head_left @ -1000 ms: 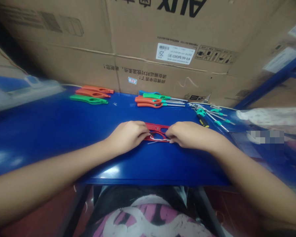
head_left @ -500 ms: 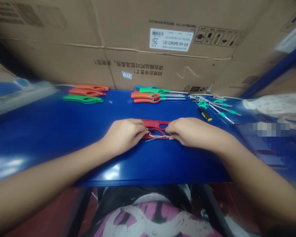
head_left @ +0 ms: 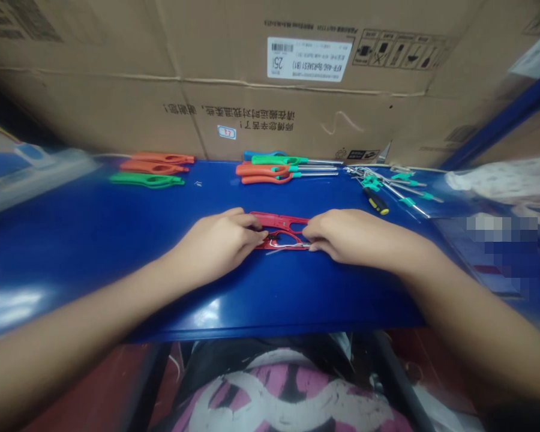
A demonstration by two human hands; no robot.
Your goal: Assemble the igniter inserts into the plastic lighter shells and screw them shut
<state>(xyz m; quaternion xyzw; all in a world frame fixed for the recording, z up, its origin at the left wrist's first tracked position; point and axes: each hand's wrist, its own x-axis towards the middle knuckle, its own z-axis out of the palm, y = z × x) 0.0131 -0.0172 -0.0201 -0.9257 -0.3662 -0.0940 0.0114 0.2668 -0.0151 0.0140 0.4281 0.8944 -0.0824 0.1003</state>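
A red plastic handle shell [head_left: 282, 223] lies flat on the blue table [head_left: 117, 240], with thin wires and a small dark part inside it. My left hand [head_left: 218, 243] rests at its left end, fingers curled and pinching at the wires. At the shell's right end my right hand [head_left: 342, 235] presses down with its fingers closed on the shell and a wire. Both forearms reach in from the near edge.
Orange and green handle shells [head_left: 150, 171] lie at the back left. Assembled orange, green and blue tools with metal rods [head_left: 283, 169] sit at the back centre. Screwdrivers and metal rods [head_left: 387, 189] are at the back right. A large cardboard box [head_left: 270, 78] stands behind the table.
Both hands have stayed on the red shell, with the left fingers shifting slightly at the wires. The camera has tilted, so everything sits a little higher in view.
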